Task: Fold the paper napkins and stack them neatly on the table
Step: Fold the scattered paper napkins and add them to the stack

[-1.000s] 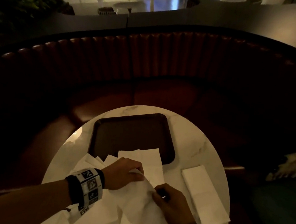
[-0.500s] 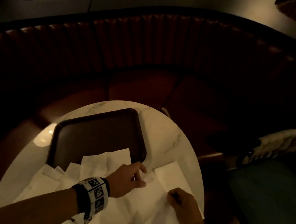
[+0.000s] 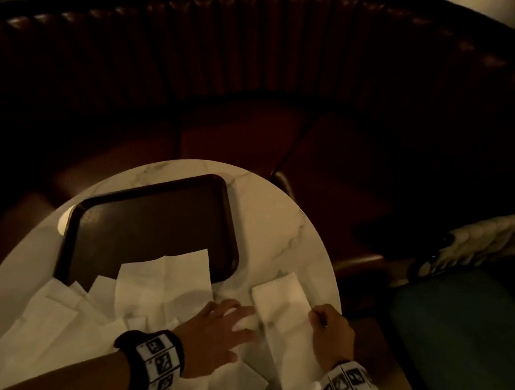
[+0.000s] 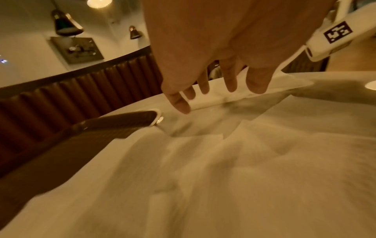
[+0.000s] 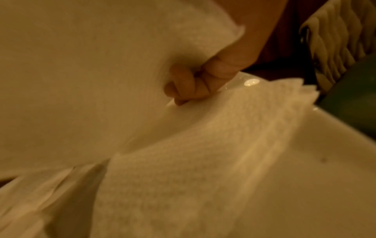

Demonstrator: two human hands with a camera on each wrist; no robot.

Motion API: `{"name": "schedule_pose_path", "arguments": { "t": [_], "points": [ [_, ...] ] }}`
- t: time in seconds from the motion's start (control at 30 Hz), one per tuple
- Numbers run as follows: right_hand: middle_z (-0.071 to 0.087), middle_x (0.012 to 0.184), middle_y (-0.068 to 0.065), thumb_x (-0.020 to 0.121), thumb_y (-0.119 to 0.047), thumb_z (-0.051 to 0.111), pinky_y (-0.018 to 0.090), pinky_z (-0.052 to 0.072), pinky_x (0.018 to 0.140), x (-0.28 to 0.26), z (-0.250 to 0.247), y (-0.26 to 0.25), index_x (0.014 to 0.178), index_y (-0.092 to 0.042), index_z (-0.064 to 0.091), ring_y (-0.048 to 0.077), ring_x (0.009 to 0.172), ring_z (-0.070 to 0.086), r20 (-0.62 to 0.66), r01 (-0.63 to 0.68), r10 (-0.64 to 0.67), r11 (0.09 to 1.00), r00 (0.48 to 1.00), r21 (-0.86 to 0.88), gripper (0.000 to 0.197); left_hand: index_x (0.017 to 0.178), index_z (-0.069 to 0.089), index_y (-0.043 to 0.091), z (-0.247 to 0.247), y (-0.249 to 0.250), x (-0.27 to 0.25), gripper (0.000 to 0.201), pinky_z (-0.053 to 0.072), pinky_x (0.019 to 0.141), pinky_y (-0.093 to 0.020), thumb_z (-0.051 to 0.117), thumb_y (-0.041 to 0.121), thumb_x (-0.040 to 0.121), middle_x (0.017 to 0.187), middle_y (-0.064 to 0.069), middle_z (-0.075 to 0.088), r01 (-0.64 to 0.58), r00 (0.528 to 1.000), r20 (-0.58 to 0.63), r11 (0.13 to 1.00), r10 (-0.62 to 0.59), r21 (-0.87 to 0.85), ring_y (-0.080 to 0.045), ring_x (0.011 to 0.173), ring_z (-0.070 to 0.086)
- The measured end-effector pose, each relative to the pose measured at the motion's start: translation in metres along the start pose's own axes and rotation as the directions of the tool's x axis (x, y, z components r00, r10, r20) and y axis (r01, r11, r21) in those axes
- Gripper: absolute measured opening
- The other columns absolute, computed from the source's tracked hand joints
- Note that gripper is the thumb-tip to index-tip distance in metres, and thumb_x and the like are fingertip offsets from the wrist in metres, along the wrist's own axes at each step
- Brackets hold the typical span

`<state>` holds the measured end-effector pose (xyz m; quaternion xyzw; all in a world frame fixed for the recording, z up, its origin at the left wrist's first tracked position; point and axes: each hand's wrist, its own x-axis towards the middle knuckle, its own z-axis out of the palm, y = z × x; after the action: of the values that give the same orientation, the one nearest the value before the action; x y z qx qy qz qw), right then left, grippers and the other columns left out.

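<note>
A folded white napkin (image 3: 282, 305) lies slanted at the right of the round marble table (image 3: 278, 222). My right hand (image 3: 319, 319) pinches its right edge. In the right wrist view the curled fingers (image 5: 183, 95) hold that napkin (image 5: 91, 64) just above a stack of folded napkins (image 5: 213, 145). My left hand (image 3: 237, 316) is flat with fingers spread, just left of the folded napkin. Its fingertips (image 4: 231, 87) reach the napkin's edge (image 4: 215, 99). Several unfolded napkins (image 3: 54, 332) lie overlapping across the near left of the table.
A dark brown tray (image 3: 152, 215) sits at the back of the table, its near edge covered by loose napkins. A curved red booth seat (image 3: 263, 68) wraps behind. A green chair (image 3: 456, 343) stands at the right, close to the table edge.
My right hand has carried the folded napkin from the middle of the pile to the right side of the table. My left hand followed and has spread flat.
</note>
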<state>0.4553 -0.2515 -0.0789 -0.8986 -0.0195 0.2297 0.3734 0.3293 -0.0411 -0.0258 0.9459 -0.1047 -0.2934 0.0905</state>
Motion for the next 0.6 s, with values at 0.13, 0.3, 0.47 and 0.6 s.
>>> {"name": "schedule_pose_path", "arguments": {
  "t": [0.13,0.3,0.47,0.6],
  "points": [
    [0.065,0.092,0.002,0.092,-0.016,0.054,0.023,0.042,0.074,-0.007,0.01,-0.003,0.095,-0.016,0.061,0.018,0.087,0.059,-0.073,0.008,-0.007,1.0,0.997,0.017,0.008,0.146,0.009,0.043,0.007,0.013,0.033,0.062,0.004,0.113,-0.054,0.046,0.041,0.096,0.158,0.007,-0.017,-0.087,0.993,-0.065,0.99,0.094,0.107,-0.029,0.146,-0.013],
    [0.05,0.111,-0.001,0.087,-0.018,0.059,0.034,0.052,0.078,-0.019,0.014,0.001,0.11,-0.023,0.05,0.019,0.096,0.055,-0.102,0.236,-0.268,0.939,0.958,-0.25,0.025,0.148,0.006,0.034,0.01,0.013,0.058,0.069,0.012,0.115,-0.057,0.049,0.04,0.095,0.159,-0.008,0.0,-0.132,0.988,-0.04,0.958,0.147,0.254,-0.036,0.145,0.004],
    [0.05,0.121,-0.001,0.078,-0.028,0.051,0.047,0.052,0.076,-0.043,0.022,0.028,0.115,-0.025,0.055,0.027,0.103,0.057,0.119,0.501,-0.542,0.641,0.832,-0.581,0.037,0.149,0.006,0.032,0.013,0.013,0.062,0.066,0.008,0.117,-0.054,0.046,0.04,0.097,0.16,-0.007,-0.001,-0.117,0.989,-0.064,0.97,0.134,0.214,-0.035,0.146,0.002],
    [0.059,0.119,0.001,0.08,-0.033,0.039,0.045,0.054,0.076,-0.051,0.022,0.034,0.118,-0.02,0.057,0.026,0.106,0.053,0.165,0.505,-0.509,0.654,0.844,-0.563,0.044,0.148,0.008,0.033,0.008,0.017,0.062,0.064,0.008,0.117,-0.052,0.045,0.04,0.097,0.16,-0.006,0.002,-0.11,0.99,-0.072,0.983,0.121,0.148,-0.034,0.146,0.002]
  ]
}}
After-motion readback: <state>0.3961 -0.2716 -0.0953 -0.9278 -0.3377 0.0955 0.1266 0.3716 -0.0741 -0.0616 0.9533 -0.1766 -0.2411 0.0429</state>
